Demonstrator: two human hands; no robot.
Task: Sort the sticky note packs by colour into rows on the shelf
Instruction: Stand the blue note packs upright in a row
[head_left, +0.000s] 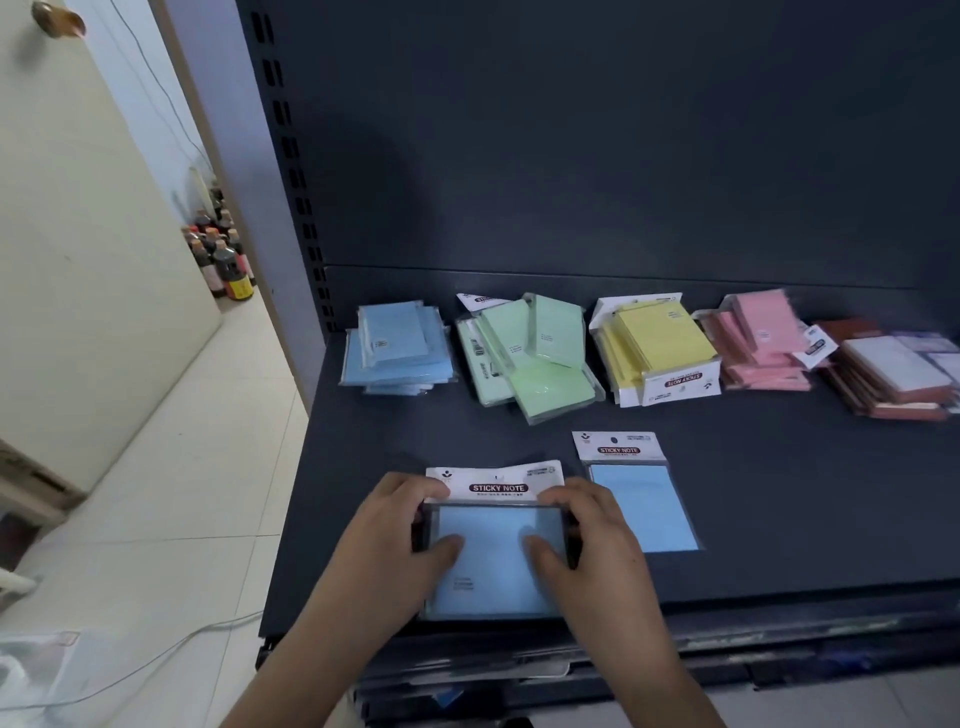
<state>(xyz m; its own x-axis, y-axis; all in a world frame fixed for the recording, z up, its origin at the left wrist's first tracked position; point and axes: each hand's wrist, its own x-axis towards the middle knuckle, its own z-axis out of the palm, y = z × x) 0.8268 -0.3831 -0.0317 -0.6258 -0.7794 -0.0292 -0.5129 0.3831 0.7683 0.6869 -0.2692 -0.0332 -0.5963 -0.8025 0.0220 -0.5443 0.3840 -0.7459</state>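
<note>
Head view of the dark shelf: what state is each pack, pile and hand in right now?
Blue plastic-wrapped sticky note pack: flat at the front, gripped by both hands.
Left hand: grips its left edge.
Right hand: grips its right edge.
Second blue pack: flat beside it, untouched.
Blue pile: untidy, back left.
Green pile: untidy.
Yellow pile: untidy.
Pink pile: untidy.
Brown-edged stack: far right, blurred.

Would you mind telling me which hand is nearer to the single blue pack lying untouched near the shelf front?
Right. The right hand sits just beside the loose blue pack, at its left edge; the left hand grips the far side of the held blue pack.
</note>
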